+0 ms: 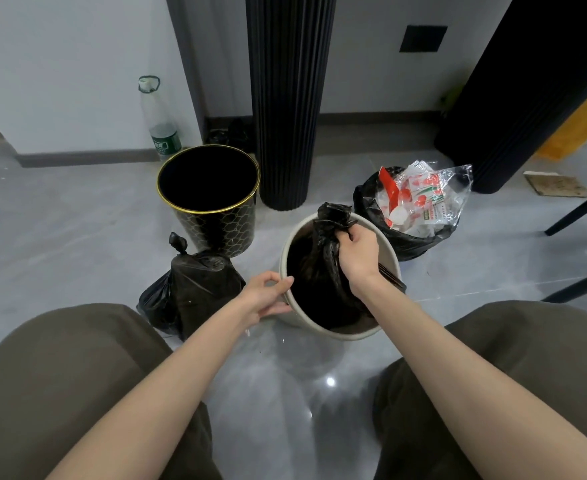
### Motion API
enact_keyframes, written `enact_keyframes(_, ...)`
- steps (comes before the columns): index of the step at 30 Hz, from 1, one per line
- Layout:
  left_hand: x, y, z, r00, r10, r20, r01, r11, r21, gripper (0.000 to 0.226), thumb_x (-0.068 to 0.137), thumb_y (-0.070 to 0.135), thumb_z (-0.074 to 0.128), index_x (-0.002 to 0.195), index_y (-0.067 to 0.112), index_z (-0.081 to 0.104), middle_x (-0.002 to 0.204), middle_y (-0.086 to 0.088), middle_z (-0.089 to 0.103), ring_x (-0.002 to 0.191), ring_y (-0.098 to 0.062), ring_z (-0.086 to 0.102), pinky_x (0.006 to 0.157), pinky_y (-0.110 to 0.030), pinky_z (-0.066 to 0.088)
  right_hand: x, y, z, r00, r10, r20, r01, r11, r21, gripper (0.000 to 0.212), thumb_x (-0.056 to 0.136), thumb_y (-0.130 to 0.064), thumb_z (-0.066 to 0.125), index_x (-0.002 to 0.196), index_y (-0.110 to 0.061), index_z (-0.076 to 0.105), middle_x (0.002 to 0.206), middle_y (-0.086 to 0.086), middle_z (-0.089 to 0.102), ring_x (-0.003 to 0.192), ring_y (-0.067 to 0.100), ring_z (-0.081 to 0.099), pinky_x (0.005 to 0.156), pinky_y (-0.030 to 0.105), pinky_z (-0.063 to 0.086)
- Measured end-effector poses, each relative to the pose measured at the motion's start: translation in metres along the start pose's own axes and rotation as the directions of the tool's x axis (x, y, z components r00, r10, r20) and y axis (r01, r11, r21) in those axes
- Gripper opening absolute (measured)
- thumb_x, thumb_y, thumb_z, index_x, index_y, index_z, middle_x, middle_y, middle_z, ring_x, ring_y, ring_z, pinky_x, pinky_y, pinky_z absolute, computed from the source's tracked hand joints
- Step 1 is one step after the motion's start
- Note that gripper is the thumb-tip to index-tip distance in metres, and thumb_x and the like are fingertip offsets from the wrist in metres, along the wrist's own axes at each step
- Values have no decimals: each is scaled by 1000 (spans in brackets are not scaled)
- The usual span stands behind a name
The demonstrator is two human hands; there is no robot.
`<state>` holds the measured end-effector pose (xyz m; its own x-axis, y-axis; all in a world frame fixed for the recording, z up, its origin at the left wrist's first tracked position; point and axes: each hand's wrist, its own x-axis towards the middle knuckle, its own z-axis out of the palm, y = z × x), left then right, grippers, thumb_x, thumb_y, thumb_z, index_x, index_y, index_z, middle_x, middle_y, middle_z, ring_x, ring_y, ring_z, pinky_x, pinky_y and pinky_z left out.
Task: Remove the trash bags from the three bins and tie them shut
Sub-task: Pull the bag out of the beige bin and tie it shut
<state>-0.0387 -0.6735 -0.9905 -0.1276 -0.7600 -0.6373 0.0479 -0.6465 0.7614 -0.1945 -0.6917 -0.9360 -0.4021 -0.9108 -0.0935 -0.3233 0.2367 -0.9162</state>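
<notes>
- While your right hand (358,251) is clenched round the gathered neck of the black bag (320,275), that bag sits mostly down inside the white bin (287,247), with only its twisted top above the rim.
- Your left hand (268,296) grips the near-left rim, fingers hooked over the edge. If that hold loosens as you pull, the light bin would likely ride up with the bag or tip over.
- You cannot tell from here whether the neck is knotted or only bunched. If it is only bunched, a slack fist could let it fan open and spill onto the floor (285,375).
- The film looks thin, so a sharp upward yank or a snag on the rim could stretch or tear it just below your fist.
- The tied bag (198,282) lies on the floor just left of the white bin, in front of the empty black-and-gold bin (216,220). Swing the lifted bag clear of both so nothing gets knocked.
- The third bag (371,202) stands behind to the right, open, with plastic wrappers (423,199) heaped above its mouth. A brush from your elbow or the lifted bag could scatter them.
</notes>
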Motion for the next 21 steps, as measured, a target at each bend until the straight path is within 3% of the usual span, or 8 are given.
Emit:
enact_keyframes(5,7,1,4,996,78,-46,-79,996,-32,18,91,16,60,77,10,50,107,-19,62,78,-25,67,61,-28,60,0,-11,-12,999,-36,-20,37,999,28,24,94,-10,47,77,2,59,66,2,57,68,15,47,68,32,41)
enact_keyframes(8,9,4,7,991,116,-61,-118,993,-25,17,91,19,60,79,11,51,103,-15,67,80,-24,69,63,-27,60,-3,-18,-16,998,-57,-6,58,998,34,24,94,-10,47,84,6,61,80,18,66,74,18,51,77,43,50)
enact_keyframes(12,6,8,15,971,234,-51,-230,971,72,22,92,18,59,74,12,48,91,-9,68,79,-22,69,61,-25,60,-1,-32,-23,999,-49,-23,52,992,114,23,94,-11,47,86,5,62,93,29,65,74,17,50,85,50,49)
enact_keyframes(15,7,10,15,951,295,-92,-283,951,124,23,91,18,60,73,11,48,91,-9,68,81,-23,71,67,-31,61,3,-43,-34,998,-20,-63,32,980,195,21,95,-10,48,87,0,64,80,20,64,74,17,48,76,44,51)
enact_keyframes(17,8,10,16,941,323,-104,-306,940,149,20,91,17,60,74,10,51,92,-10,69,81,-21,71,65,-28,60,4,-49,-40,998,-10,-69,27,968,248,22,95,-8,47,79,-4,63,72,10,56,72,17,46,68,35,43)
enact_keyframes(21,13,13,20,944,312,-110,-300,947,114,24,91,17,59,70,13,50,83,-8,68,69,-16,70,65,-28,60,6,-58,-50,996,-28,-86,55,945,321,24,92,-5,48,69,-8,55,69,8,48,69,19,40,65,33,36)
